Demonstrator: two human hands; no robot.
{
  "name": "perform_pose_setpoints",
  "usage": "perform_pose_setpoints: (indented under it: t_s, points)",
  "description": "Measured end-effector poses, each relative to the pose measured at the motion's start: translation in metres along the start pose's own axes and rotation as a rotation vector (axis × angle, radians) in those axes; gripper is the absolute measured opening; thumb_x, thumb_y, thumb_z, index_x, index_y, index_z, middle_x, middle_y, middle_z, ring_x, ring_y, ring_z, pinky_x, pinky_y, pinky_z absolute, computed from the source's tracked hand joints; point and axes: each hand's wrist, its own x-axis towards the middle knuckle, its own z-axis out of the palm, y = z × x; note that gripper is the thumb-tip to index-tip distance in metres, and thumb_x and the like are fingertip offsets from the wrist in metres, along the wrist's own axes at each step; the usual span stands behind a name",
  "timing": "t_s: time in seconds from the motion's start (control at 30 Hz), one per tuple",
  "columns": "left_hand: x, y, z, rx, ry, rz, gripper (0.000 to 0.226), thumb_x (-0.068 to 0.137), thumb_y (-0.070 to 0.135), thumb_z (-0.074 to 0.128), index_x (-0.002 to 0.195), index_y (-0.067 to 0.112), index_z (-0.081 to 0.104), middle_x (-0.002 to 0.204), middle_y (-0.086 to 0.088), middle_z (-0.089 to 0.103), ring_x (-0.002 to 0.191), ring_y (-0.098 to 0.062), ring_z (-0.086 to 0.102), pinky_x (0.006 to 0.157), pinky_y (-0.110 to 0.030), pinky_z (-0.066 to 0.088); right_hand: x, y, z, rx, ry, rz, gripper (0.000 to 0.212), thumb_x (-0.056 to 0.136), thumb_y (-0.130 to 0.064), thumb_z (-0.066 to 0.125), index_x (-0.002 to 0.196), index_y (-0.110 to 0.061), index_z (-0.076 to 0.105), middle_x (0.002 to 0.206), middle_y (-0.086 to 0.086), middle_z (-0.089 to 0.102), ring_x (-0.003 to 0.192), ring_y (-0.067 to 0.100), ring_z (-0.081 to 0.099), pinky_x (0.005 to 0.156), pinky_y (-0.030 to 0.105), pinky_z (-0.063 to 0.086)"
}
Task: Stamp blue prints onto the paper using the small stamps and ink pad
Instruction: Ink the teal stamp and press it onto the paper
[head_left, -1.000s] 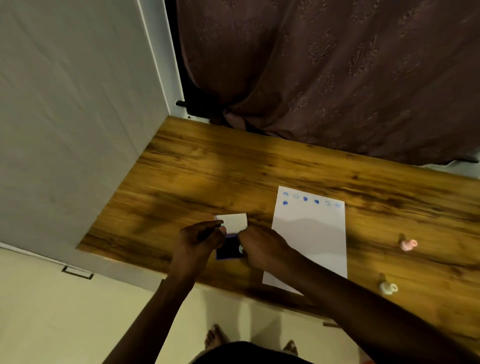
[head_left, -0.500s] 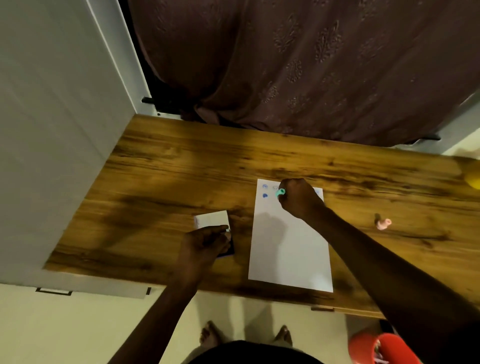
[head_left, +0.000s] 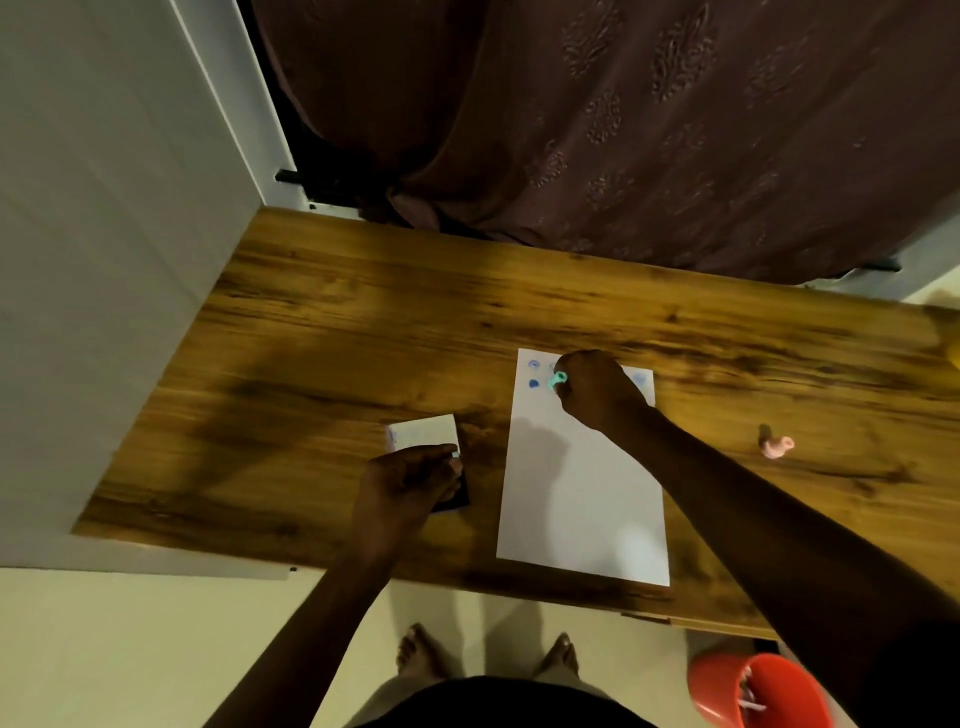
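A white paper sheet (head_left: 582, 499) lies on the wooden table (head_left: 363, 322), with several blue prints along its far edge. My right hand (head_left: 597, 389) is closed around a small teal stamp (head_left: 559, 380) held down at the paper's top left, beside two prints (head_left: 533, 375). My left hand (head_left: 410, 483) holds the dark ink pad (head_left: 457, 501) down on the table, left of the paper; its open white lid (head_left: 423, 431) lies just beyond my fingers. A pink stamp (head_left: 775, 446) lies on the table to the right.
A dark patterned curtain (head_left: 623, 130) hangs behind the table's far edge. A white wall panel (head_left: 104, 208) borders the table on the left. A red container (head_left: 758, 691) stands on the floor at lower right. My bare feet (head_left: 488, 654) show under the near edge.
My right hand left the ink pad and carried the teal stamp to the paper's top left, where it stays pressed. My left hand keeps hold of the ink pad.
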Motion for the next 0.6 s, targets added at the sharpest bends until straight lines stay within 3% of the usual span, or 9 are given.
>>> perform_pose_setpoints:
  t_s: [0.13,0.27,0.43,0.5,0.6]
  points:
    - [0.001,0.003,0.003,-0.004,-0.009,-0.004,0.035,0.086,0.02,0.077,0.118,0.006,0.072,0.114,-0.012,0.077,0.1,-0.025,0.078,0.085,-0.037,0.064,0.003,-0.001,0.005,-0.012,0.005,0.024,0.037,0.096,-0.027,0.065,0.127,-0.008,0.064,0.122,0.011,0.068,0.111,0.028,0.064,0.101,0.033,0.05]
    - [-0.002,0.009,0.007,-0.035,-0.009,0.001,0.019,0.088,0.015,0.077,0.101,0.027,0.073,0.109,-0.007,0.078,0.1,-0.024,0.077,0.087,-0.041,0.062,0.006,-0.006,0.006,-0.085,-0.004,0.022,0.035,0.093,-0.022,0.069,0.123,-0.007,0.063,0.119,0.012,0.068,0.109,0.028,0.065,0.098,0.033,0.051]
    - [-0.007,0.01,0.011,-0.039,-0.004,0.004,0.04,0.087,0.012,0.078,0.125,0.007,0.066,0.116,-0.013,0.076,0.105,-0.027,0.075,0.083,-0.035,0.064,0.009,-0.008,0.0,-0.132,-0.032,-0.008,0.036,0.091,-0.02,0.072,0.122,-0.007,0.061,0.119,0.011,0.067,0.108,0.027,0.065,0.097,0.033,0.051]
    - [-0.01,0.012,0.012,-0.033,0.009,0.022,0.042,0.087,0.011,0.078,0.127,0.007,0.065,0.115,-0.011,0.076,0.104,-0.025,0.076,0.075,-0.026,0.064,0.009,-0.006,-0.003,-0.129,-0.036,-0.023,0.036,0.091,-0.021,0.072,0.122,-0.007,0.062,0.119,0.011,0.067,0.107,0.027,0.065,0.094,0.033,0.052]
    - [-0.015,0.015,0.013,-0.029,0.017,0.027,0.037,0.088,0.011,0.078,0.123,0.007,0.067,0.112,-0.009,0.078,0.102,-0.024,0.077,0.073,-0.023,0.063,0.011,-0.003,-0.007,-0.096,-0.02,-0.034,0.037,0.09,-0.025,0.073,0.121,-0.007,0.063,0.117,0.012,0.067,0.105,0.028,0.065,0.09,0.032,0.052]
